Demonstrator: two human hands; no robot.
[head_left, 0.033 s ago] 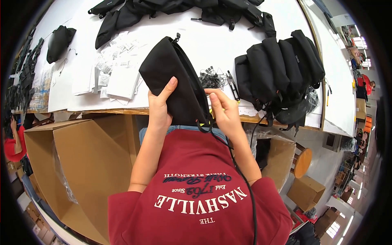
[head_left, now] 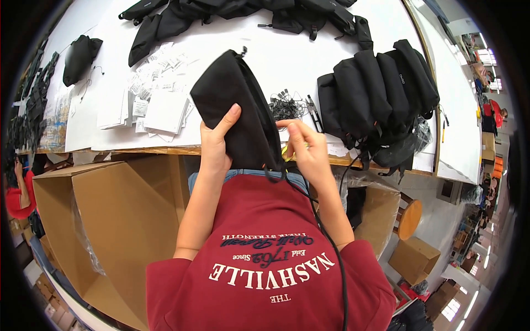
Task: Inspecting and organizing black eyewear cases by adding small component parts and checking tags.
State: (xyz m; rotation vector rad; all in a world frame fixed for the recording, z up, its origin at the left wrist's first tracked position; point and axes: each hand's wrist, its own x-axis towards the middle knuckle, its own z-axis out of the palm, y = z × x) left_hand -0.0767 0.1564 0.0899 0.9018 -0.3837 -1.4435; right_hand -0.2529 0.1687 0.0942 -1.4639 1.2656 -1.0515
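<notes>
At twelve o'clock, the left hand (head_left: 216, 142) pinches a black bag (head_left: 240, 127), maybe to steady it. The right hand (head_left: 310, 148) curls at its edge; I can't tell what it pinches. Farther, at one o'clock, more bags (head_left: 359, 105) sit close together on the desk (head_left: 292, 60), perhaps saving room.

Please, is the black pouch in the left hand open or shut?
It looks open: the black pouch shows a dark gap between its long edges; the inside cannot be seen.

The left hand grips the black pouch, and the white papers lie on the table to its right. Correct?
Wrong side: the head view shows the white papers on the table left of the black pouch, which the left hand grips.
</notes>
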